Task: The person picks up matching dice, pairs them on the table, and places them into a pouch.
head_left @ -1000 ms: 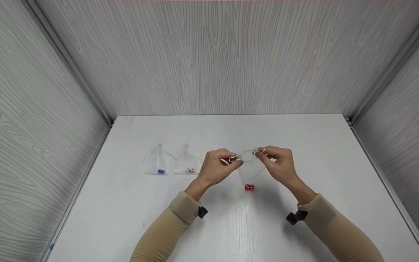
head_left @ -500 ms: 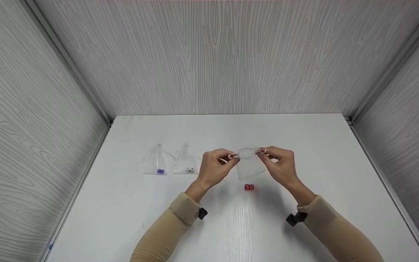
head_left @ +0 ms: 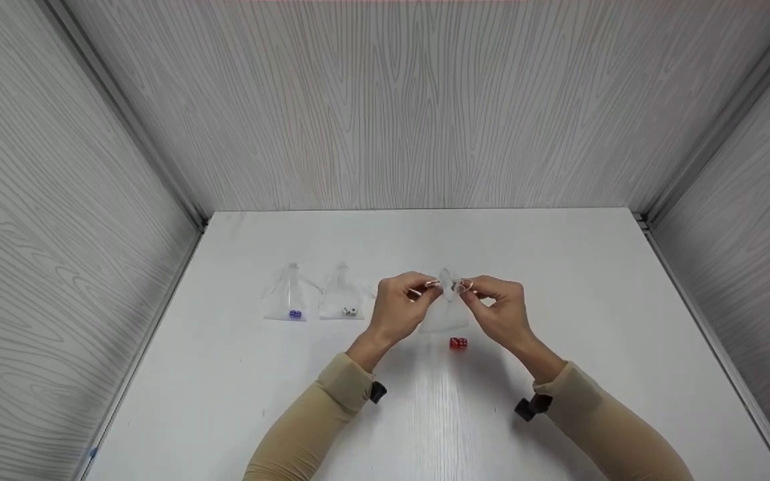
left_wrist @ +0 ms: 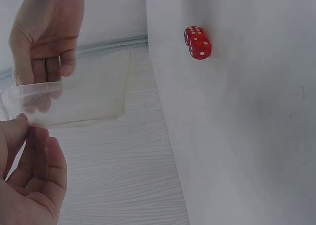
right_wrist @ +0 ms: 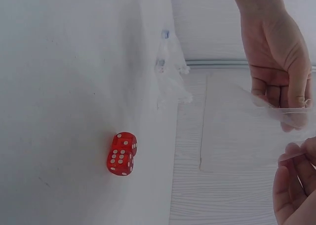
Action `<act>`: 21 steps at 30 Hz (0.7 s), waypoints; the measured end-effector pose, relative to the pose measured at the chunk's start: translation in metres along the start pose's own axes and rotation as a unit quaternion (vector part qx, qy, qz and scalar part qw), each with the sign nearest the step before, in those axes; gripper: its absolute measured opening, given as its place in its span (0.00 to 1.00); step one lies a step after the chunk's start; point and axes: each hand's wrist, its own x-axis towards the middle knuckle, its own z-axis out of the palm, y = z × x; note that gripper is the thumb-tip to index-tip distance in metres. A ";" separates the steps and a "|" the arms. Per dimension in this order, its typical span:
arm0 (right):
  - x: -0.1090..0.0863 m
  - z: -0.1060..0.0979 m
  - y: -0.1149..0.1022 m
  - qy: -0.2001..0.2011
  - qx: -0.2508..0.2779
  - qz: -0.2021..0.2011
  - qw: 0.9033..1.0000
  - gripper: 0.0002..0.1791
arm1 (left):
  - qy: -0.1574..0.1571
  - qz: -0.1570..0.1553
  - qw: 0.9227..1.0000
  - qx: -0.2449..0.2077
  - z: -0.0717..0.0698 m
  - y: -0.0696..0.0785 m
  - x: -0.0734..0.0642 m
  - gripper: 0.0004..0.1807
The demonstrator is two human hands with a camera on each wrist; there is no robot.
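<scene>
A small sheer white drawstring bag (head_left: 444, 319) hangs between the two hands, its mouth gathered toward the top. My left hand (head_left: 395, 308) pinches one side of its mouth and the white cord there between thumb and fingers. On the opposite side my right hand (head_left: 500, 310) pinches the other edge, a loop of cord at its fingertips. In the left wrist view the bag (left_wrist: 96, 96) looks flat, with nothing visible inside. Two red dice (head_left: 458, 343) with white dots lie side by side on the table, just nearer than the bag; the right wrist view shows the dice (right_wrist: 122, 154) touching.
Left of the hands, two similar sheer bags lie on the white table (head_left: 224, 401). One bag (head_left: 289, 287) has blue dice (head_left: 295, 314) in it, the other bag (head_left: 341, 287) white dice (head_left: 349, 311). Wood-grained panels (head_left: 385, 107) enclose the table at the back and sides.
My right hand has moved left toward the left hand. The bag's mouth, spread wide half a second ago, is now narrowed and bunched. The red dice have stayed put.
</scene>
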 end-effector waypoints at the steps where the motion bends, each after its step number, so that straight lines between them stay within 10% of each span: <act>1: 0.000 0.000 0.000 0.001 -0.001 0.005 1.000 0.10 | 0.001 -0.003 1.000 0.002 -0.001 -0.002 -0.001 0.05; 21: -0.002 0.006 0.003 -0.046 -0.014 0.020 0.999 0.10 | 0.000 0.024 0.999 0.033 -0.010 -0.010 -0.004 0.05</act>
